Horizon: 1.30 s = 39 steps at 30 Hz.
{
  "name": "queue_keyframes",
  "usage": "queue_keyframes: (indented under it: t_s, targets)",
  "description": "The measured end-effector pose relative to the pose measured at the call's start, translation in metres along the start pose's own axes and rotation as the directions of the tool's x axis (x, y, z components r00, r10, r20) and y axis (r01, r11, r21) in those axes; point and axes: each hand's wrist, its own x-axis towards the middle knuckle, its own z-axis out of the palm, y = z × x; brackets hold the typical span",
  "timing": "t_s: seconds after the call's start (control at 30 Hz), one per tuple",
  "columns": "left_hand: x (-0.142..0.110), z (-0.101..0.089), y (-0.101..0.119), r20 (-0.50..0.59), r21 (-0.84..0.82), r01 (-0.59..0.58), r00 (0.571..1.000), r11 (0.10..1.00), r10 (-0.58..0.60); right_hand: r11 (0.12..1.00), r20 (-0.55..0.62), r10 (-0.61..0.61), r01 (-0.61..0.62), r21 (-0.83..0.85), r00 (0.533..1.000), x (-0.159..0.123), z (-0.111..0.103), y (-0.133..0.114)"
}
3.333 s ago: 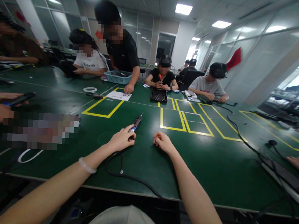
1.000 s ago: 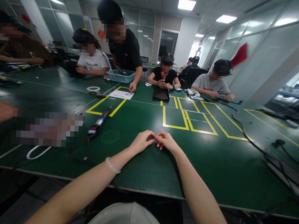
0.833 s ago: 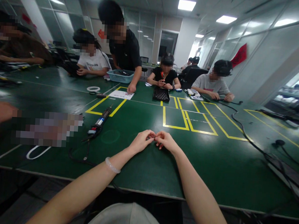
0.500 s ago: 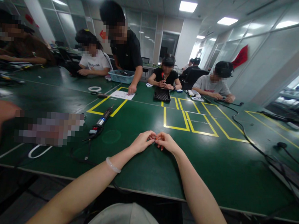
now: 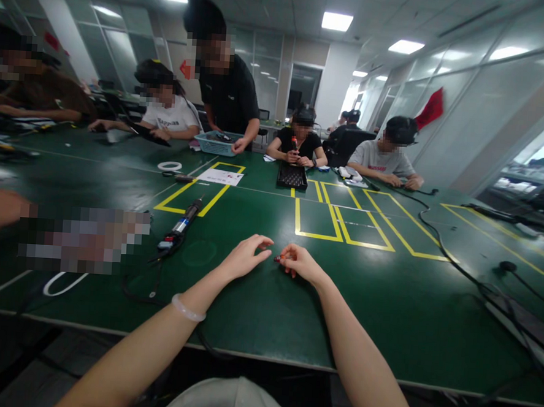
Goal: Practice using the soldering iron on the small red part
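Observation:
My right hand (image 5: 299, 263) is closed in a pinch on a small dark-and-orange piece (image 5: 278, 259), too small to tell its kind. Facing it across a narrow gap, my left hand (image 5: 249, 253) has its thumb and fingers apart and holds nothing. Both hands are just above the green table (image 5: 265, 307), and a pale bracelet is on the left wrist. Left of my left hand lies an electric screwdriver (image 5: 181, 225) with its cable, its tip pointing away from me.
Yellow tape outlines (image 5: 318, 236) mark the tabletop. Farther off are a white paper (image 5: 221, 176), a tape roll (image 5: 169, 166), a blue basket (image 5: 218, 144) held by a standing person, and a black tray (image 5: 292, 177). A black cable (image 5: 436, 229) runs along the right. Another person's hand (image 5: 4, 205) is at left.
My hands have come apart; the left let go and opened, while the right keeps the small piece. Across the table, the standing person's hand moved from the paper to the basket.

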Motion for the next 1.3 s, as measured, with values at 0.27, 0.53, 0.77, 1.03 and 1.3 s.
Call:
queue_keyframes:
  t_s: [0.27,0.53,0.77,1.03,1.3]
  targets:
    - [-0.066,-0.09,-0.039,-0.186,0.516,0.235,0.969,0.823,-0.16,1.0,0.008,-0.007,0.007,0.005,1.0,0.0,0.0,0.001]
    - [-0.144,-0.135,-0.081,-0.46,0.632,0.602,0.798,0.489,-0.389,1.0,0.0,0.009,-0.009,-0.009,1.0,-0.002,0.002,-0.001]
    - [-0.154,-0.143,-0.099,-0.303,0.619,0.59,0.788,0.518,-0.536,1.0,-0.003,0.023,-0.023,-0.007,1.0,-0.004,0.003,-0.006]
    - [-0.133,-0.14,-0.105,-0.175,0.646,0.453,0.871,0.614,-0.458,1.0,0.0,0.019,-0.019,-0.007,1.0,-0.004,0.002,-0.007]
    - [-0.1,-0.11,-0.074,-0.126,0.663,0.436,0.867,0.609,-0.483,1.0,0.004,0.019,-0.018,-0.023,1.0,-0.002,0.002,-0.004]
